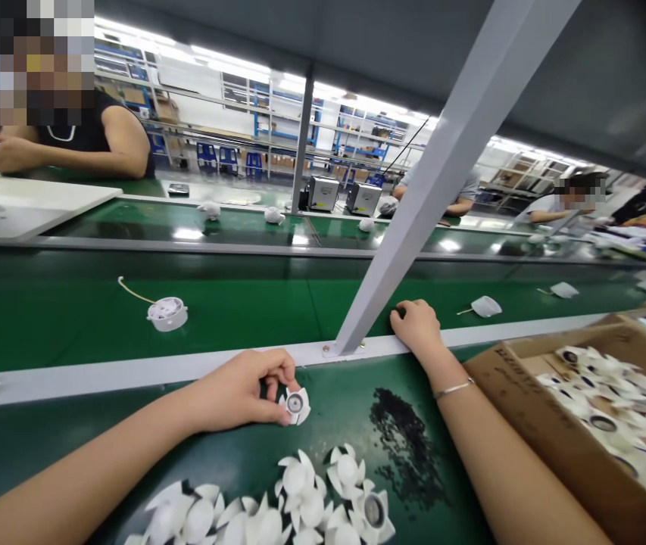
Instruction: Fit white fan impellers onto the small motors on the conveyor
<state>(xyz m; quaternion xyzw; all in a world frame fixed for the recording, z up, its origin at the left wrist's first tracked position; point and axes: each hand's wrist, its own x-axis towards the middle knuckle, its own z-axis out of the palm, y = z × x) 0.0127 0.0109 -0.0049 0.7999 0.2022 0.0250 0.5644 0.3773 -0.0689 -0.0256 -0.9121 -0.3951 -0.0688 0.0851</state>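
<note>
The left hand (243,390) is pinching a white plastic fan impeller (294,405) with a metal-ringed hub between its fingers, close beside a heap of matching impellers (300,484) on a green conveyor belt (345,412). The right hand (416,329) is resting lightly curled and empty on a white rail (129,376), near a cardboard box (550,431) and scattered black granules (407,446).

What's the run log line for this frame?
left hand: holds white plastic fan impeller | right hand: rests on white conveyor rail | nearby: impeller pile on green belt, cardboard box of impellers
</note>
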